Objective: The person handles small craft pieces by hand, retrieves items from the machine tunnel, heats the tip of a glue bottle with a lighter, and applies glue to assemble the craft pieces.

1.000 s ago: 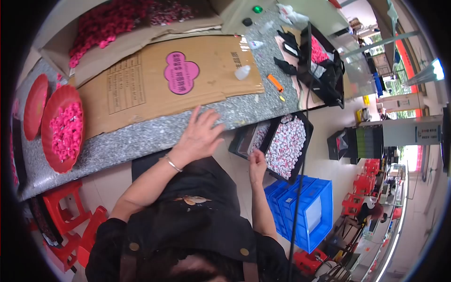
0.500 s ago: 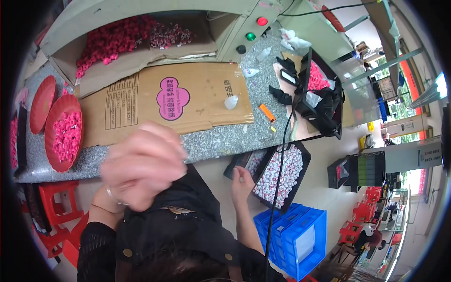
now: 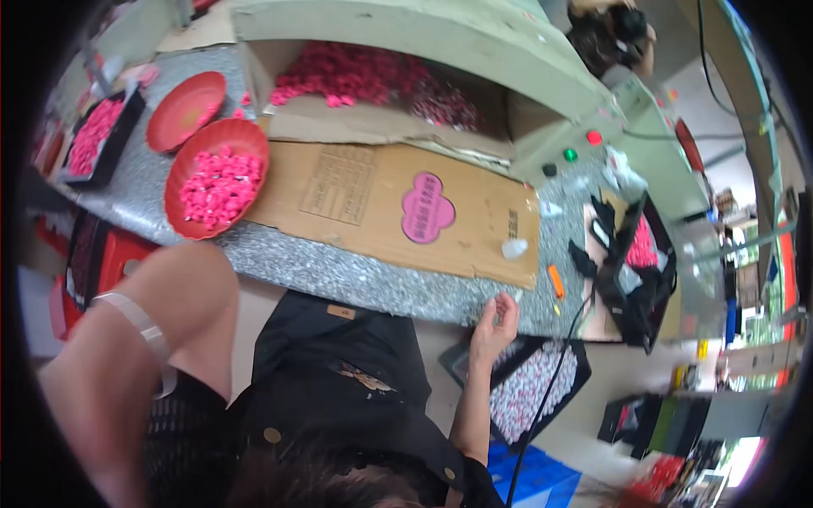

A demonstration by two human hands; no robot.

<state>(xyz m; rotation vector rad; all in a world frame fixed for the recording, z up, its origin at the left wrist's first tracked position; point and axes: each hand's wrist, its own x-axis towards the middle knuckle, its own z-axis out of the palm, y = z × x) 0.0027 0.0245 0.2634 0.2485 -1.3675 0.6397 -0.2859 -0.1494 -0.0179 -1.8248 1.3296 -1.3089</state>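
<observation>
My left hand (image 3: 190, 284), smeared by motion, is just below the near rim of a red scalloped bowl (image 3: 179, 210); its fingers are hidden. A clear band circles that wrist. Small bright pink pieces (image 3: 222, 182) are heaped in the bowl. My right hand (image 3: 494, 328) hovers by the counter's front edge, fingers loosely bent and thumb apart, with nothing visible in it. Near it, a small translucent white bottle (image 3: 514, 248) rests on the flattened cardboard (image 3: 364, 229). Below that hand stands a black bin of white and pink pieces (image 3: 529, 385).
A second red bowl (image 3: 161, 127) and a black tray (image 3: 114, 157) of pink pieces are at the left. More pink pieces (image 3: 339, 76) lie under the machine housing (image 3: 406, 30). An orange tool (image 3: 555, 282), a black tray (image 3: 656, 288) and a hanging cable (image 3: 550, 389) are right. A person (image 3: 605, 42) is behind.
My left hand has moved left from in front of the cardboard to near the bowl. My right hand has come up from beside the bin to the counter edge. The view has turned left.
</observation>
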